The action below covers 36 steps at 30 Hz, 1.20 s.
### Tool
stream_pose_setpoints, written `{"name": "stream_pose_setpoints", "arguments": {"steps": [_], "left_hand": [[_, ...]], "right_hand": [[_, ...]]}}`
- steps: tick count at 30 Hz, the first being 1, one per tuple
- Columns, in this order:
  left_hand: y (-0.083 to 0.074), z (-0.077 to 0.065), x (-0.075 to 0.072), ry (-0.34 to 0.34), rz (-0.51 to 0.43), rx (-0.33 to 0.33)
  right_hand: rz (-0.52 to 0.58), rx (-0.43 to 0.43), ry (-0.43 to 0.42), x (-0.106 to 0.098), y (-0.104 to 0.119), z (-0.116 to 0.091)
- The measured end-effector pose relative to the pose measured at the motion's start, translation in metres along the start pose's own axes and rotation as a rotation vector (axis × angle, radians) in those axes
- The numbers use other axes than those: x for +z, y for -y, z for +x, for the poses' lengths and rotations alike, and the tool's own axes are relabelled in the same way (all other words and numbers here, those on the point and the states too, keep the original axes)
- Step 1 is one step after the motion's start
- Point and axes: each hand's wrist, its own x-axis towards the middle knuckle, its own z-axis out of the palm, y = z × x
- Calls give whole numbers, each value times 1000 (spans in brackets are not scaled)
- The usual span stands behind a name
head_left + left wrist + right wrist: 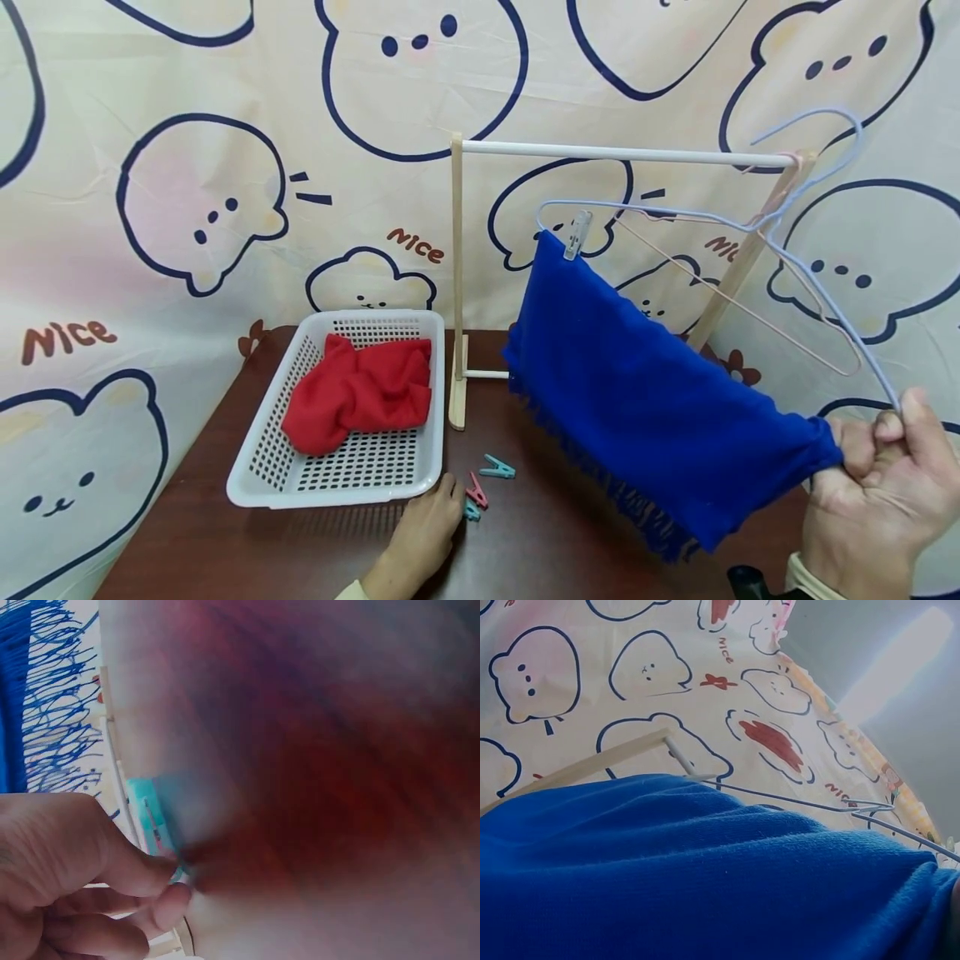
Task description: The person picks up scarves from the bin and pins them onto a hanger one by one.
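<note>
A blue fringed scarf [660,400] hangs from a light blue hanger [832,292], held near its left end by a clear clothespin [577,235]. My right hand [885,483] grips the hanger's right end together with the scarf's corner. In the right wrist view the scarf [705,877] hides most of that grip. On the table, my left hand [427,529] is beside the basket's front corner. Its thumb and finger pinch the end of a teal clothespin [150,814]. A pink clothespin [477,490] and another teal clothespin [498,467] lie just beyond it.
A white basket [341,498] with a red cloth [360,396] in it stands on the left of the dark table [300,554]. Behind the scarf rises a rack [457,275] with a white top bar; a pink hanger [738,302] hangs at its right end.
</note>
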Motion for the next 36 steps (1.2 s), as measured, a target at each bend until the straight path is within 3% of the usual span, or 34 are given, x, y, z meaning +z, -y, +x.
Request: {"name": "stream_pose_setpoints", "arguments": {"steps": [6, 14, 18, 21, 26, 31, 33, 36], "left_hand": [[0, -1, 2, -26, 13, 7], [2, -3, 1, 21, -25, 49], [2, -3, 0, 35, -44, 42], [-1, -7, -5, -1, -75, 61], [-12, -10, -29, -104, -145, 77], [-24, -4, -63, -138, -243, 31], [-27, 0, -77, -200, -281, 26], [-29, 10, -98, -354, -311, 52]], "right_hand": [[-27, 27, -13, -5, 2, 0], [-22, -1, -38, -9, 4, 0], [-1, 51, -10, -12, 7, -1], [38, 107, 6, -14, 9, -1], [48, 154, 20, -14, 9, 0], [5, 157, 13, -12, 5, -1], [16, 173, 27, -11, 2, -1], [54, 211, 55, -12, -1, 0]]}}
